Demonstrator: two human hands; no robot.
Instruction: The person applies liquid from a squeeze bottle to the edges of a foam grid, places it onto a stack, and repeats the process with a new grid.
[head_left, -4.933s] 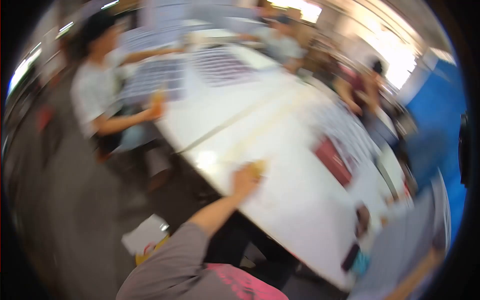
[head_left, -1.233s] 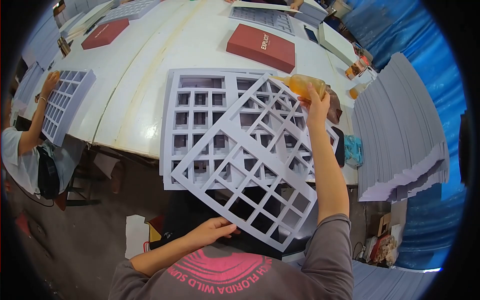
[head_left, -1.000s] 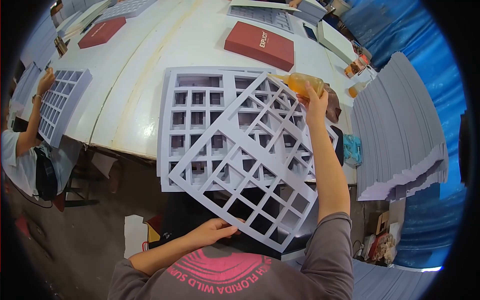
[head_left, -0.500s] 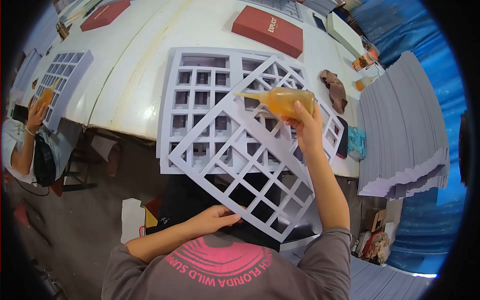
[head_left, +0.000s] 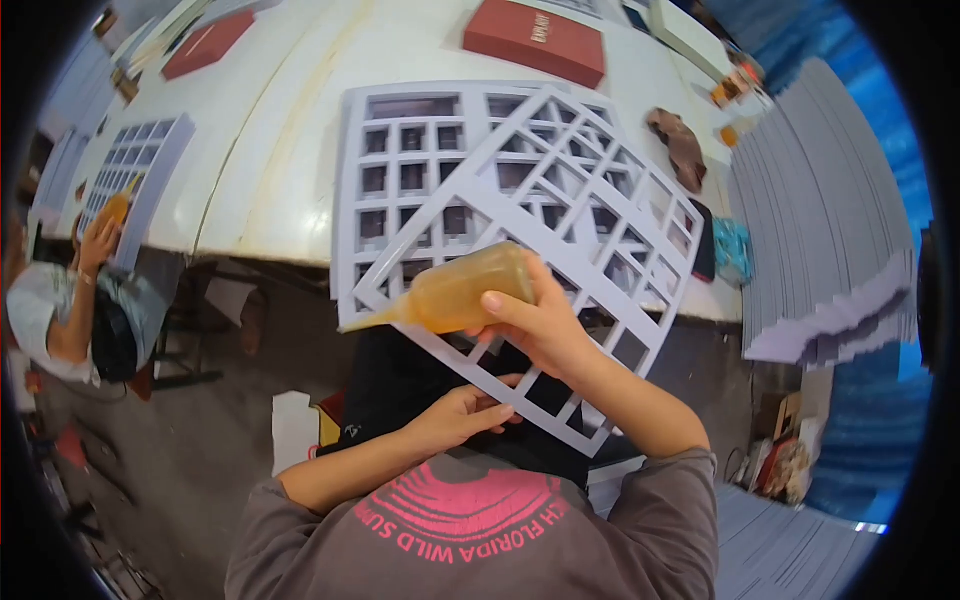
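A squeeze bottle of amber liquid is in my right hand, its fingers wrapped round the base end. The thin nozzle points left, tilted down, and overlaps the left corner of a white grid panel. My left hand pinches the near edge of that panel between thumb and fingers. Turned at an angle, the panel lies partly over other white grid frames on the table and juts out over my lap.
A maroon box lies at the back of the white table. At right are a brown crumpled cloth, a phone, a blue packet and a tall stack of grey sheets. Another person holds a similar bottle at left.
My right hand has brought the bottle left and toward me, from over the panel's middle to its left corner, nozzle now lower. My left hand still grips the panel's edge.
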